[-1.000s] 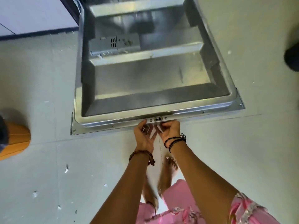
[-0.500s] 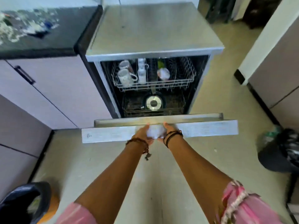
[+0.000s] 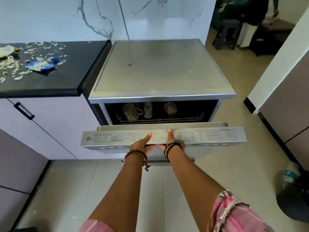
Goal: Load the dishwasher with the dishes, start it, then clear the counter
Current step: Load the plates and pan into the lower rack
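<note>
At centre frame, I note my left hand (image 3: 143, 144) and right hand (image 3: 173, 142) each holding the dishwasher door (image 3: 209, 135) by its top edge, thumbs above. Door partly open; mugs (image 3: 131, 112) racked inside. Desk (image 3: 70, 67), upper left, carries scraps (image 3: 40, 65).

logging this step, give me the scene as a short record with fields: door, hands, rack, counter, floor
door: dishwasher door partly raised, not shut, gap shows the rack
hands: left hand and right hand both grip the door's top edge near its middle, thumbs on top
rack: upper rack holds a spotted mug and other cups
counter: black counter strewn with scraps and a blue wrapper
floor: dark bin at right
</note>
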